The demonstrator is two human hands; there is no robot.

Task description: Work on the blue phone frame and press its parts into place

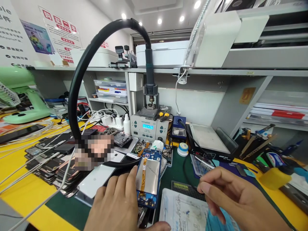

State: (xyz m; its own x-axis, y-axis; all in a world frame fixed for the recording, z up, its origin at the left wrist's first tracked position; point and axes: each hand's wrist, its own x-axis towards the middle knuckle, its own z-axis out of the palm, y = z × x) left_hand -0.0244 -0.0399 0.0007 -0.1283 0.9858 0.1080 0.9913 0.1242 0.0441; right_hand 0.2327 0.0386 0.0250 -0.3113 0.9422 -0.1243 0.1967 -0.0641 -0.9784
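Note:
My left hand [115, 205] grips an opened blue phone [148, 175] by its left edge, holding it upright above the green mat. The phone's back is off, showing a silver battery plate and an orange flex cable. My right hand [231, 197] hovers to the right of the phone, its fingers curled loosely and pinched together near a black cable [186, 163]; whether anything is between them I cannot make out. Below both hands lies a clear plastic sheet [183, 210].
A hot-air rework station [149, 126] with a looping black hose [79, 73] stands behind. Stacked phones and white cables [48, 157] crowd the left of the yellow bench. A black heating plate [208, 141], solder-wire reel [183, 148], tools and a yellow bottle [273, 178] sit right.

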